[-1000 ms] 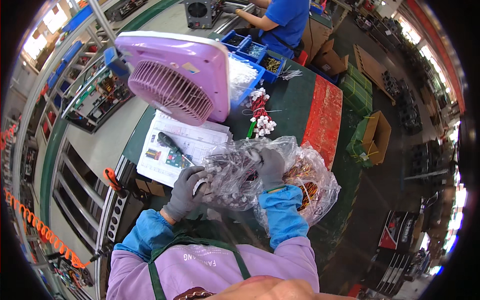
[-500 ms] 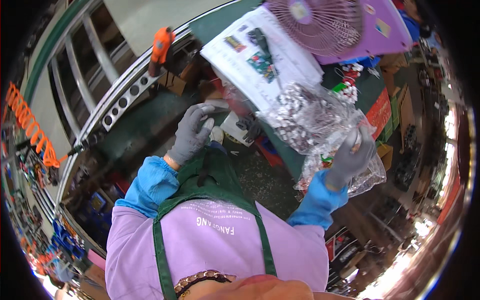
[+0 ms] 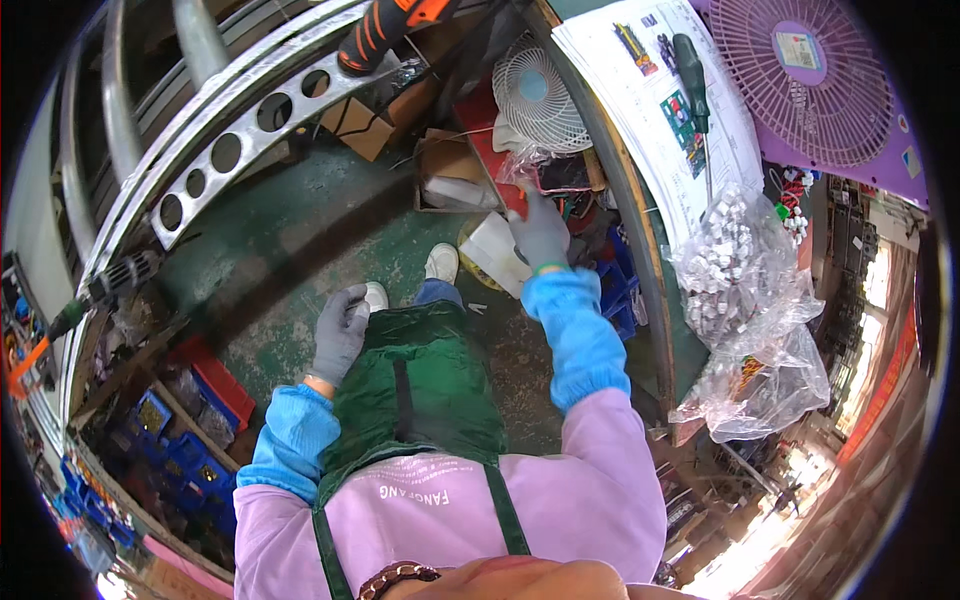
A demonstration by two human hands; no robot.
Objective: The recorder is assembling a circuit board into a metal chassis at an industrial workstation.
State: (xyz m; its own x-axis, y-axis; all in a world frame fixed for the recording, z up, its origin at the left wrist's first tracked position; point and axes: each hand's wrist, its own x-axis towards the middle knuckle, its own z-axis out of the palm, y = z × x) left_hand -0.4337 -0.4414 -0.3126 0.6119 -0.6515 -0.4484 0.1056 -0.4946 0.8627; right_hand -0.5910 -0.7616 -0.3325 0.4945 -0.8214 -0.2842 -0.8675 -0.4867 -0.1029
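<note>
My left hand (image 3: 341,333), in a grey glove, hangs beside the green apron (image 3: 440,370), fingers loosely bent and apart, with nothing in it. Past the bench edge, my gloved right hand (image 3: 541,235) reaches down among things stored low beside the bench. A small red thing with an orange spot (image 3: 514,199) is at its fingertips; its kind is unclear, and the finger pads are hidden. Close to that hand lie a white flat piece (image 3: 494,250) and an open cardboard box (image 3: 450,160) with a white item inside.
On the bench at right are printed sheets (image 3: 640,110), a green-handled screwdriver (image 3: 690,75), a clear bag of small white parts (image 3: 728,275) and a purple fan (image 3: 800,60). A white fan (image 3: 540,95) stands lower. At left runs a metal frame with holes (image 3: 226,153), an orange-black power tool (image 3: 375,38) above it.
My right hand has left the clear bag on the bench and moved left and down past the bench edge. My left hand has lowered toward my body. The view has shifted.
</note>
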